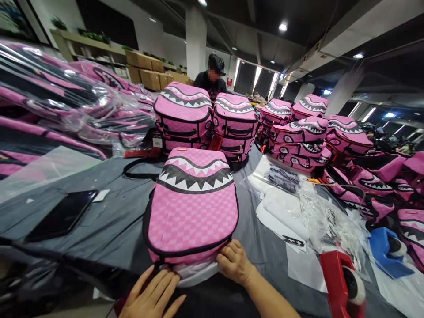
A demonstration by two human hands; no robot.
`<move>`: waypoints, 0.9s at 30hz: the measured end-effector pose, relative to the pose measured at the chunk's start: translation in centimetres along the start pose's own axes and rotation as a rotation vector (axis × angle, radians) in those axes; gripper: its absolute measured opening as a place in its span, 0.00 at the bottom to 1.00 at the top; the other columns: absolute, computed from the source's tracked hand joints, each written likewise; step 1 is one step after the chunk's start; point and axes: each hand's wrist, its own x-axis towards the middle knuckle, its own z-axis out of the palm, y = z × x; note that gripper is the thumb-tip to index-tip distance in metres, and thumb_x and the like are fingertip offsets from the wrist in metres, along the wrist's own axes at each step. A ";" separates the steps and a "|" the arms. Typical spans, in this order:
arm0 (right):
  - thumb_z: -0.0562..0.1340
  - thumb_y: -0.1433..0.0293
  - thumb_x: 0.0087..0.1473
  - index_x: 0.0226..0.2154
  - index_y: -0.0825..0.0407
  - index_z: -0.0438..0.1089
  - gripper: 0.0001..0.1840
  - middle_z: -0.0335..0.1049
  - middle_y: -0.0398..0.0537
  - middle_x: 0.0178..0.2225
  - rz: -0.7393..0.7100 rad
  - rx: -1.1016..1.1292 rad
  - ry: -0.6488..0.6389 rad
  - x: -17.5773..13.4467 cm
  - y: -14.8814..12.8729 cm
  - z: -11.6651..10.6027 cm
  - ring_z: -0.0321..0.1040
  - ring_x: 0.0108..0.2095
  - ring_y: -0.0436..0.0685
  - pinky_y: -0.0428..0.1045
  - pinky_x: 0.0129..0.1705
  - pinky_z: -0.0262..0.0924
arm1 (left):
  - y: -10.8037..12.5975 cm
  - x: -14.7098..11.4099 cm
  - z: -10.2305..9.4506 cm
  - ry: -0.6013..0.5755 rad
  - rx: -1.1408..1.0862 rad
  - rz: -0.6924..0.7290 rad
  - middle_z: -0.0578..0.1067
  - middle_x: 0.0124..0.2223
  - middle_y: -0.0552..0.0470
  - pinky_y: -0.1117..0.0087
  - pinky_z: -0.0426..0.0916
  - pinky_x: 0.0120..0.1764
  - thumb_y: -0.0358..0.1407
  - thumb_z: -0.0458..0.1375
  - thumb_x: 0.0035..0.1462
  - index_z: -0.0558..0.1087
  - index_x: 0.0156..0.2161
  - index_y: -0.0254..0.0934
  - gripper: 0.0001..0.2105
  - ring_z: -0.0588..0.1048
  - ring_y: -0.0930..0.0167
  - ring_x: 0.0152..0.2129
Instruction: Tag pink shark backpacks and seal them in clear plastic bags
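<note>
A pink checked backpack point(195, 216) with a black-and-white shark-tooth band lies front side up on the grey-covered table, its base facing me. White plastic or paper point(195, 274) sticks out from under that base. My left hand point(154, 291) rests at the bag's lower left corner, fingers stretched out and apart. At the lower right corner my right hand point(235, 263) is closed, fingers curled against the black-trimmed edge; what exactly lies between the fingertips is hidden. A black strap point(141, 170) loops out at the bag's upper left.
Stacked pink backpacks point(183, 110) stand behind, with more at the right. Plastic-wrapped bags point(49, 97) are heaped left. A black phone point(62, 216) lies on the table point(109, 212). Red point(338, 282) and blue point(387, 251) tape dispensers sit right, near clear plastic bags point(327, 216). A person point(213, 79) stands opposite.
</note>
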 end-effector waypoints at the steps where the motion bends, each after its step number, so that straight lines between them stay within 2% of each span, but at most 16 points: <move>1: 0.58 0.68 0.59 0.41 0.51 0.67 0.08 0.69 0.46 0.30 0.004 0.055 -0.081 -0.3 0.1 -0.6 0.64 0.31 0.56 0.52 0.36 0.61 | -0.1 -0.3 0.0 -0.001 -0.002 0.020 0.83 0.39 0.48 0.58 0.59 0.63 0.31 0.54 0.68 0.74 0.46 0.34 0.07 0.81 0.67 0.38; 3: 0.59 0.60 0.59 0.49 0.53 0.66 0.19 0.72 0.50 0.35 0.027 0.158 -0.255 -0.1 0.4 -2.2 0.67 0.35 0.58 0.53 0.38 0.63 | -0.5 -0.2 -0.3 -0.023 -0.002 0.056 0.83 0.40 0.49 0.61 0.56 0.66 0.26 0.56 0.66 0.73 0.50 0.32 0.09 0.81 0.71 0.36; 4: 0.59 0.59 0.61 0.52 0.54 0.65 0.21 0.73 0.51 0.36 0.041 0.182 -0.324 0.5 0.6 -3.0 0.68 0.36 0.58 0.52 0.39 0.63 | -0.7 0.3 -0.5 -0.034 -0.003 0.058 0.83 0.38 0.51 0.61 0.54 0.66 0.25 0.55 0.66 0.73 0.51 0.32 0.10 0.80 0.74 0.34; 6: 0.57 0.62 0.67 0.53 0.53 0.66 0.17 0.74 0.48 0.34 0.042 0.156 -0.445 2.0 1.1 -4.3 0.68 0.34 0.56 0.50 0.37 0.61 | -1.1 1.5 -0.7 -0.089 0.000 0.036 0.80 0.33 0.55 0.60 0.50 0.68 0.27 0.52 0.68 0.72 0.52 0.31 0.10 0.78 0.76 0.28; 8: 0.55 0.68 0.70 0.48 0.51 0.68 0.09 0.74 0.44 0.31 0.009 0.083 -0.571 3.6 1.2 -4.9 0.68 0.32 0.54 0.50 0.36 0.58 | -1.2 2.7 -0.7 -0.169 0.030 0.045 0.77 0.29 0.59 0.59 0.47 0.69 0.29 0.50 0.70 0.73 0.50 0.33 0.10 0.75 0.78 0.25; 10: 0.56 0.71 0.69 0.42 0.51 0.70 0.07 0.74 0.43 0.31 -0.030 0.027 -0.706 4.8 0.9 -4.9 0.68 0.32 0.54 0.51 0.35 0.56 | -1.3 3.4 -0.5 -0.211 0.087 0.093 0.75 0.28 0.60 0.58 0.44 0.69 0.32 0.47 0.72 0.74 0.46 0.35 0.12 0.74 0.77 0.25; 13: 0.58 0.72 0.67 0.38 0.53 0.70 0.05 0.75 0.47 0.33 -0.033 -0.027 -0.845 5.7 0.2 -4.6 0.67 0.33 0.55 0.53 0.35 0.55 | -1.0 3.4 0.1 -0.206 0.146 0.104 0.72 0.25 0.62 0.57 0.39 0.70 0.32 0.44 0.73 0.74 0.38 0.38 0.17 0.73 0.75 0.25; 15: 0.58 0.72 0.67 0.37 0.53 0.70 0.06 0.74 0.48 0.32 -0.023 -0.058 -0.869 5.7 -0.1 -4.7 0.65 0.31 0.56 0.53 0.34 0.54 | -0.8 2.8 0.3 -0.198 0.106 0.074 0.71 0.24 0.62 0.55 0.39 0.70 0.31 0.43 0.73 0.73 0.35 0.40 0.18 0.72 0.75 0.25; 17: 0.58 0.72 0.67 0.37 0.53 0.69 0.06 0.72 0.47 0.32 -0.063 -0.065 -0.824 5.7 -0.2 -5.0 0.64 0.30 0.55 0.53 0.34 0.52 | -0.9 2.1 0.2 -0.145 0.011 0.033 0.73 0.27 0.60 0.52 0.44 0.70 0.29 0.44 0.71 0.74 0.37 0.40 0.17 0.73 0.75 0.28; 19: 0.56 0.74 0.68 0.38 0.52 0.69 0.07 0.72 0.46 0.33 -0.163 -0.039 -0.705 5.6 0.0 -5.4 0.64 0.33 0.55 0.52 0.36 0.53 | -1.6 1.6 -0.1 -0.068 -0.079 0.055 0.79 0.36 0.54 0.47 0.51 0.68 0.25 0.46 0.68 0.74 0.41 0.40 0.15 0.77 0.71 0.38; 21: 0.56 0.74 0.68 0.39 0.52 0.69 0.07 0.73 0.47 0.39 -0.255 -0.002 -0.589 5.9 0.3 -5.8 0.64 0.38 0.55 0.51 0.40 0.53 | -2.7 1.4 -0.3 -0.071 -0.167 0.195 0.80 0.47 0.49 0.51 0.58 0.66 0.22 0.50 0.64 0.74 0.43 0.40 0.14 0.76 0.67 0.50; 22: 0.56 0.74 0.68 0.40 0.51 0.69 0.07 0.74 0.47 0.43 -0.284 0.018 -0.565 6.1 0.4 -6.0 0.64 0.40 0.54 0.51 0.41 0.54 | -3.3 1.5 -0.4 -0.135 -0.215 0.274 0.80 0.51 0.48 0.56 0.62 0.64 0.22 0.50 0.63 0.74 0.44 0.40 0.14 0.74 0.67 0.54; 24: 0.57 0.71 0.69 0.40 0.51 0.69 0.06 0.74 0.46 0.45 -0.309 0.047 -0.594 6.6 0.6 -6.2 0.63 0.40 0.53 0.50 0.41 0.54 | -4.4 2.1 -0.3 -0.311 -0.325 0.374 0.80 0.53 0.50 0.70 0.68 0.58 0.22 0.49 0.62 0.73 0.44 0.40 0.15 0.76 0.71 0.53; 25: 0.57 0.70 0.69 0.40 0.52 0.69 0.06 0.74 0.45 0.42 -0.312 0.055 -0.634 7.0 0.7 -6.2 0.62 0.38 0.53 0.50 0.40 0.54 | -4.7 2.5 -0.2 -0.401 -0.374 0.382 0.80 0.52 0.51 0.74 0.70 0.54 0.22 0.47 0.62 0.73 0.44 0.41 0.15 0.77 0.72 0.50; 27: 0.57 0.70 0.69 0.41 0.53 0.69 0.06 0.72 0.43 0.35 -0.303 0.049 -0.697 7.7 0.7 -6.3 0.60 0.35 0.54 0.51 0.38 0.53 | -5.0 3.0 0.3 -0.535 -0.451 0.309 0.82 0.49 0.52 0.77 0.72 0.49 0.23 0.45 0.62 0.72 0.44 0.41 0.16 0.80 0.74 0.44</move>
